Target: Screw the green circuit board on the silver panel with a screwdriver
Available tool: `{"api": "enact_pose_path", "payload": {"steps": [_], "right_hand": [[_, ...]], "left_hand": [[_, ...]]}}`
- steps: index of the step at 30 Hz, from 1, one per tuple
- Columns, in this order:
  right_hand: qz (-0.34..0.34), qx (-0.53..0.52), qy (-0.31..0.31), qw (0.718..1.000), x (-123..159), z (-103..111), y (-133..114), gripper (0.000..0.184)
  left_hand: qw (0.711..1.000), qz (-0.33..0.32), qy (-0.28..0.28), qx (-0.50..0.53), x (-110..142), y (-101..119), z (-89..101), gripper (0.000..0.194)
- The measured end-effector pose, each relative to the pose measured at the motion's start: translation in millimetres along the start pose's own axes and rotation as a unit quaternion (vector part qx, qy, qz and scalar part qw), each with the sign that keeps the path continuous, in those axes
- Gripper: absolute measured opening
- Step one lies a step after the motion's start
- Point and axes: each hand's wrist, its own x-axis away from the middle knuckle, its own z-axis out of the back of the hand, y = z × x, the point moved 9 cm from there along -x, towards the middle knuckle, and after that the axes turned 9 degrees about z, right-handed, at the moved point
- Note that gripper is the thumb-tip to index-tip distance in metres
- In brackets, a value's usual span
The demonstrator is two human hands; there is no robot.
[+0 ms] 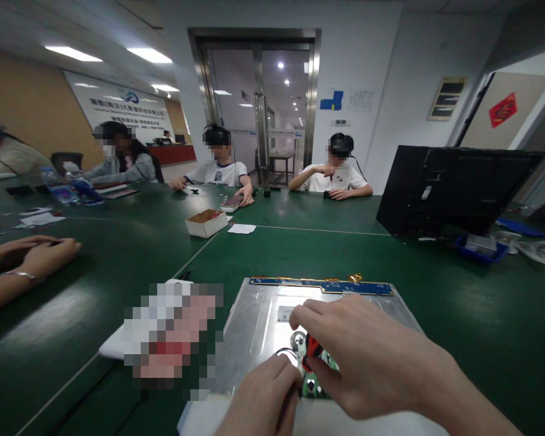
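A silver metal panel [258, 315] with a blue circuit strip [322, 284] along its far edge lies on the green table [300, 248] in front of me. My right hand [367, 357] curls over the panel's near part, fingers closed on a small red-and-black tool [311, 350] above a green circuit board [315, 381]. My left hand [266, 396] is closed and rests beside that board, its fingertips pressed at the board's edge. What the left fingers hold, if anything, is hidden.
A blurred-out item lies on white paper [118, 348] left of the panel. A small open cardboard box [206, 222] sits mid-table. A black monitor [454, 191] stands right, above a blue tray [479, 249]. Several people sit around; another person's hands [31, 251] rest at left.
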Motion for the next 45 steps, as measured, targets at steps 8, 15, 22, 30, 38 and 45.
{"api": "enact_pose_path", "payload": {"steps": [8,15,22,30,38,45], "right_hand": [[0.001,0.023,-0.001,1.0,-3.2,0.5,-2.3,0.011],[-0.019,0.025,-0.01,0.999,-3.3,-3.0,3.9,0.013],[0.021,0.016,0.0,1.0,1.8,0.1,-4.6,0.013],[-0.006,0.031,-0.004,0.999,-2.0,-1.0,-0.5,0.007],[0.01,0.026,-0.006,1.0,-0.3,-2.0,-3.0,0.009],[0.036,0.031,-0.009,0.999,0.9,-1.8,-8.3,0.014]], "left_hand": [[1.0,-0.013,0.004,-0.006,0.2,0.1,-0.1,0.022],[0.999,-0.017,0.025,-0.011,1.9,1.0,2.9,0.022],[1.0,-0.007,0.009,-0.008,0.8,-1.7,-1.2,0.021],[1.0,-0.011,0.019,-0.003,0.5,4.3,4.1,0.023],[1.0,-0.011,0.023,-0.007,0.7,3.2,3.0,0.024],[1.0,-0.004,0.017,-0.002,-1.1,7.6,6.9,0.023]]}}
